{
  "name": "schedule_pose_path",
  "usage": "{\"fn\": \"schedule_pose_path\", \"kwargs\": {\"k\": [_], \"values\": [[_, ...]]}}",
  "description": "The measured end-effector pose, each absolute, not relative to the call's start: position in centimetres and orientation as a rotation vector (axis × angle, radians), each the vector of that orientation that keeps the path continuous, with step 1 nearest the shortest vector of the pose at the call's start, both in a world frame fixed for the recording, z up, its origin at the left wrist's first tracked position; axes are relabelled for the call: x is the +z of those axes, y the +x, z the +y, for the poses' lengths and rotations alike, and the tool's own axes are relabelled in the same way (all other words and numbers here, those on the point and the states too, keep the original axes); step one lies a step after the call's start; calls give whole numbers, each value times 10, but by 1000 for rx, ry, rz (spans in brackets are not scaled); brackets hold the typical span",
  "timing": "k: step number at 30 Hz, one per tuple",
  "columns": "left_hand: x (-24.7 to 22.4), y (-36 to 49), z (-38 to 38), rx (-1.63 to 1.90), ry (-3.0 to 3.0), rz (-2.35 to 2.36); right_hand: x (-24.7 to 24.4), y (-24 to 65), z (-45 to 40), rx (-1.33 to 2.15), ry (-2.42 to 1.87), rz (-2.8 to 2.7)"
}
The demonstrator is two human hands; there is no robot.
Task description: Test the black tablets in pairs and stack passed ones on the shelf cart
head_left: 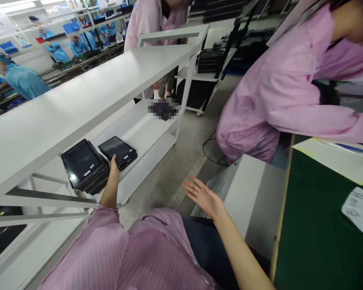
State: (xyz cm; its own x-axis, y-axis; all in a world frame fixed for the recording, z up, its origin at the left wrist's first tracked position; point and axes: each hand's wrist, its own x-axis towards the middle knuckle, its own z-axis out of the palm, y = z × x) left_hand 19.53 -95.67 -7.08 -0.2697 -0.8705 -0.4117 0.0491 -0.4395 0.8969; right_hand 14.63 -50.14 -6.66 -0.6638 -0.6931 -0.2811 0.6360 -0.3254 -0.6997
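On the middle shelf of a white cart (145, 141) lie two stacks of flat black devices with small white labels. My left hand (114, 164) is at the near edge of the smaller stack (116, 149), its thumb on top and its other fingers hidden. The taller stack (83, 163) is just left of it, close to my forearm. My right hand (201, 194) is held out over the floor, fingers spread and nothing in it, between the cart and a white box-shaped unit (245, 193).
A green-topped table (329, 225) with papers (335, 161) is at the right. A person in pink (278, 92) leans over it. Another person in pink (145, 24) stands behind the cart. A cable (210, 155) lies on the floor.
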Motion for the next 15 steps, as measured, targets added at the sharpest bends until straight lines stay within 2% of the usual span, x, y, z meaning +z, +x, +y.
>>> {"fn": "schedule_pose_path", "kwargs": {"k": [4,6,9,11,15], "values": [[-75,190,-944,-1496,1306,-1386,-68,148,-500,-2051,-75,1069],[-73,176,-934,-1308,1155,-1801,-69,148,-500,-2055,-68,1090],[-70,146,-925,-622,648,-2796,-72,147,-500,-2049,-61,1107],[-69,127,-926,-277,401,-3133,-73,146,-500,-2036,-73,1124],[-73,111,-934,-281,412,-3247,-75,147,-498,-2031,-88,1160]]}}
